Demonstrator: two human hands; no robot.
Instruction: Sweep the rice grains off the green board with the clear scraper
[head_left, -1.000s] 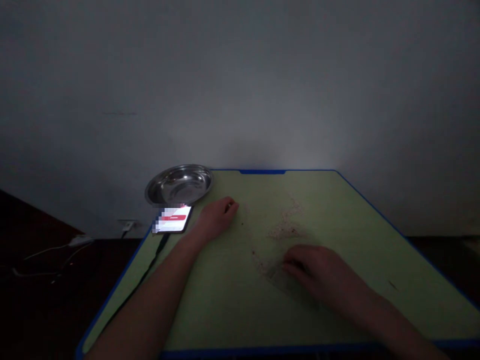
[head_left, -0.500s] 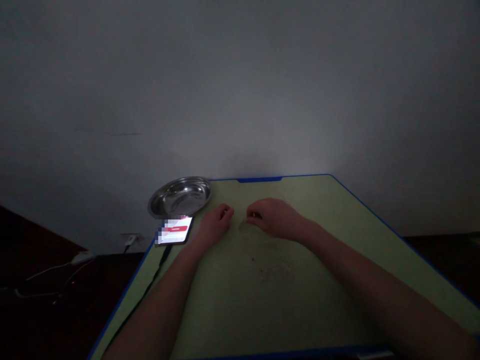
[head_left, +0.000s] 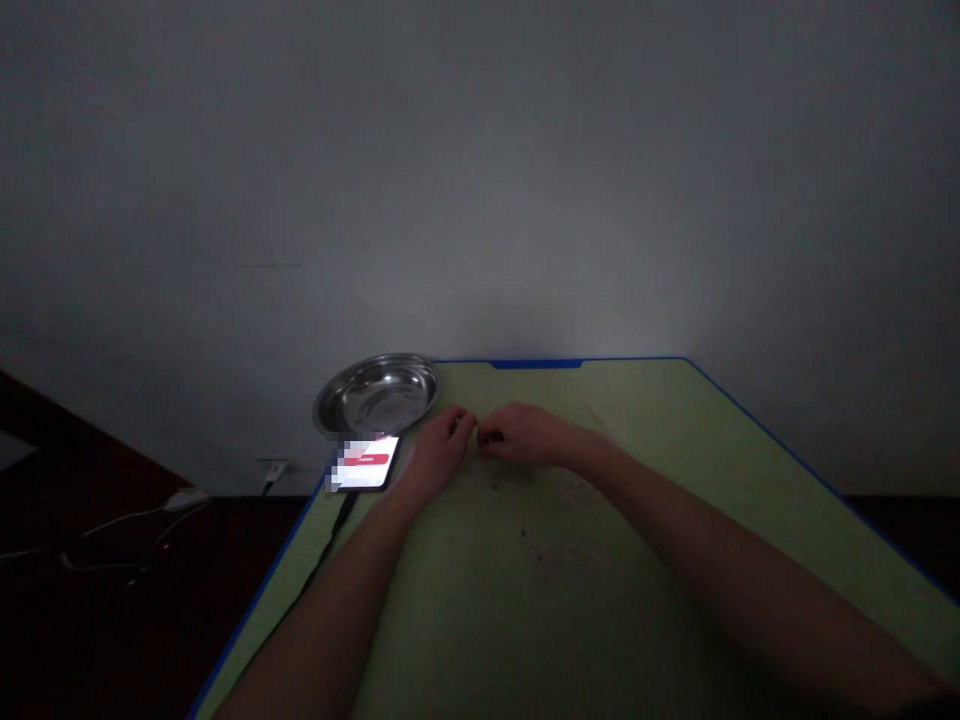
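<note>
My left hand [head_left: 442, 443] is closed, with thumb and fingers pinched together over the green tabletop, just right of the phone. Facing it, my right hand [head_left: 517, 435] is also closed in a pinch, its fingertips almost meeting those of the left. Whatever lies between the fingers of either hand is too small and dark to make out. Several tiny dark specks and faint pale marks [head_left: 577, 550] show on the table nearer to me.
A shiny metal bowl [head_left: 379, 395] stands at the table's back left corner. In front of it lies a lit phone [head_left: 367, 465] with a black cable [head_left: 330, 540] running toward me. The blue-edged green table [head_left: 480, 620] meets a grey wall [head_left: 525, 180]. White cords lie left on the floor.
My right hand has moved left, closing most of the gap to my left hand. The view has shifted slightly, and the bowl and phone appear a little further right.
</note>
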